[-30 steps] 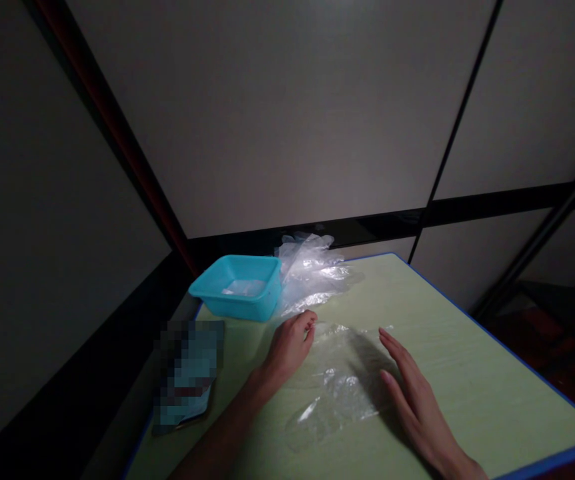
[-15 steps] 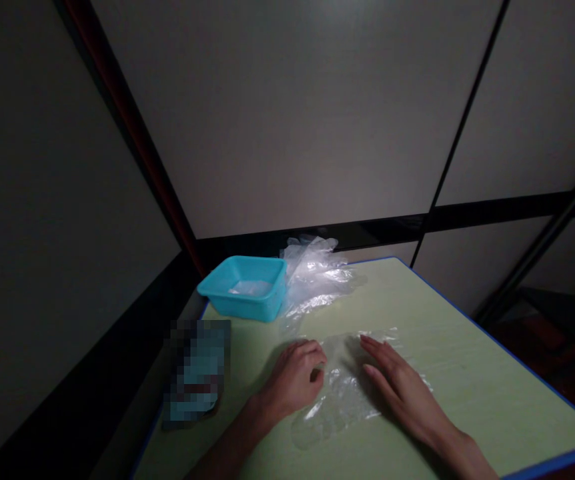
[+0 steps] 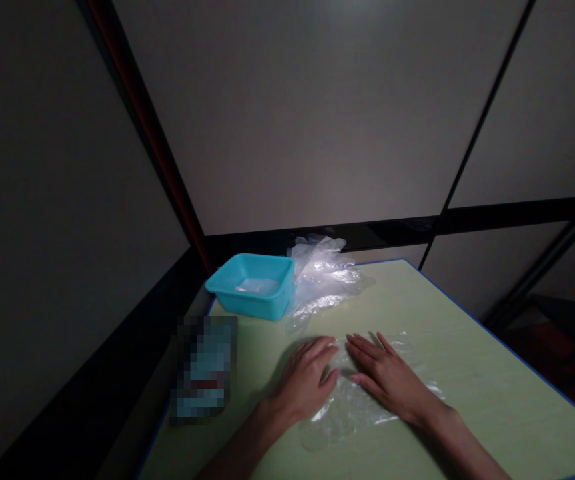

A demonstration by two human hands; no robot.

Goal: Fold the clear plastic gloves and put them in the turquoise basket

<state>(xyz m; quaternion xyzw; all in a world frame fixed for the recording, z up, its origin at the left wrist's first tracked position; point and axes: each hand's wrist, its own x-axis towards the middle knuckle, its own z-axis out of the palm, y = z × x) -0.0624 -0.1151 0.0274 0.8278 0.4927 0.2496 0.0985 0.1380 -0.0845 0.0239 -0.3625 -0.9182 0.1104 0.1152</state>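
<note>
A clear disposable plastic glove [image 3: 340,423] lies spread out on the pale green table [image 3: 482,400]. My right hand [image 3: 390,379] rests palm down on it, fingers stretched out and thumb slightly apart. At the glove's left side is my left hand [image 3: 307,381], its fingers loosely curved and its thumb apart, the fingertips at the plastic. Neither hand shows anything in its grasp. Part of the glove is hidden beneath the hands. Farther back lies a heap of similar clear plastic gloves [image 3: 325,277].
A turquoise plastic basket [image 3: 267,308] stands at the back left with some clear plastic inside. Nearer me, at the table's left edge, lies a pixelated flat object [image 3: 207,367]. Pale panels [image 3: 317,133] rise behind the table.
My right hand has moved left and settled flat on the glove, closer to my left hand. My left hand has loosened from a tighter curl. The view has shifted slightly.
</note>
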